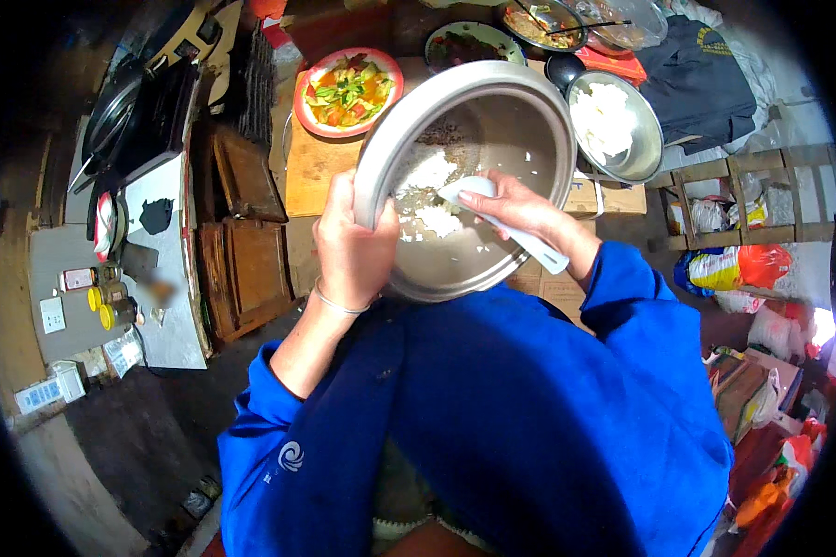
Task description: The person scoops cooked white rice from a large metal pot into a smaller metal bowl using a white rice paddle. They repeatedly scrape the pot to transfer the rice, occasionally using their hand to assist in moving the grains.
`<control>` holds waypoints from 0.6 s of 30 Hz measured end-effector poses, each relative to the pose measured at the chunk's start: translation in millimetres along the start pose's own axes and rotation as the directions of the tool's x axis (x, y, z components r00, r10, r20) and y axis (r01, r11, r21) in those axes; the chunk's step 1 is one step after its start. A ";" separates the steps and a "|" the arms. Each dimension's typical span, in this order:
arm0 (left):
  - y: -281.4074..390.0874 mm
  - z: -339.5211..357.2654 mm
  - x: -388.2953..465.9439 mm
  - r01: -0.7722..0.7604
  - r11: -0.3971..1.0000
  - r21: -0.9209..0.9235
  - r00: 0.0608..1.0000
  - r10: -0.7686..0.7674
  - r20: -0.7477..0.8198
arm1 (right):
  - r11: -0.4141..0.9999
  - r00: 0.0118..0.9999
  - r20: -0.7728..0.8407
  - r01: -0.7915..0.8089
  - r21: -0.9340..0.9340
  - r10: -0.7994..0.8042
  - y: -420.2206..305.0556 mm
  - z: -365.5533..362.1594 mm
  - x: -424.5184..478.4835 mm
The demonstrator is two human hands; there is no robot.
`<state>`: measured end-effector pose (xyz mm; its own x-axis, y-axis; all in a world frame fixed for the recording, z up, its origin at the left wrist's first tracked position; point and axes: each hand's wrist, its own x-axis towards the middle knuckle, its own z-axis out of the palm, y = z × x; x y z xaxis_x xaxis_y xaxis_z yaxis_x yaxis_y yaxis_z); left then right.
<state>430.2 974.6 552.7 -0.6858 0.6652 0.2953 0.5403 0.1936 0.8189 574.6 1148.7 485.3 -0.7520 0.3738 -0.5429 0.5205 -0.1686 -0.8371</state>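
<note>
Tilted towards me is a large metal cooking pot (453,271), its pale rim gripped on the left side by my left hand (355,237). Clumps of cooked white rice (437,220) lie inside, with loose grains on the wall and a brownish patch on the bottom. My right hand (512,205) reaches over the rim and holds a white plastic rice paddle (536,249), its blade against the rice. Just beyond the pot on the right, a steel bowl (648,150) contains a heap of white rice (602,118).
A red-rimmed plate (306,118) of vegetables rests on a wooden board (320,181). Behind the pot are a bowl of dark food (470,45) and a pan (582,38) with chopsticks. Lidded jars (115,315) stand on a counter (174,313) at left; a wooden rack (738,198) is at right.
</note>
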 end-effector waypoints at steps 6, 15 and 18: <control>-0.9 3.9 1.0 -0.030 1.000 0.004 1.000 0.030 -0.003 | 0.923 0.999 -0.036 -0.044 -0.384 0.032 5.0 -17.1 0.1; -1.8 5.3 1.9 -0.059 0.998 -0.009 0.998 0.058 -0.009 | 0.848 0.997 0.034 0.079 -0.525 -0.072 -16.2 -23.3 -16.2; 0.8 5.4 1.9 -0.053 0.999 0.004 0.999 0.053 -0.012 | 0.495 0.986 0.133 0.163 -0.853 -0.096 -22.7 -31.4 -20.9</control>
<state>431.9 979.9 551.3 -0.6621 0.6656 0.3444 0.5780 0.1610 0.8000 591.2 1173.3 517.7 -0.8458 0.2637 -0.4638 0.4799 0.7558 -0.4455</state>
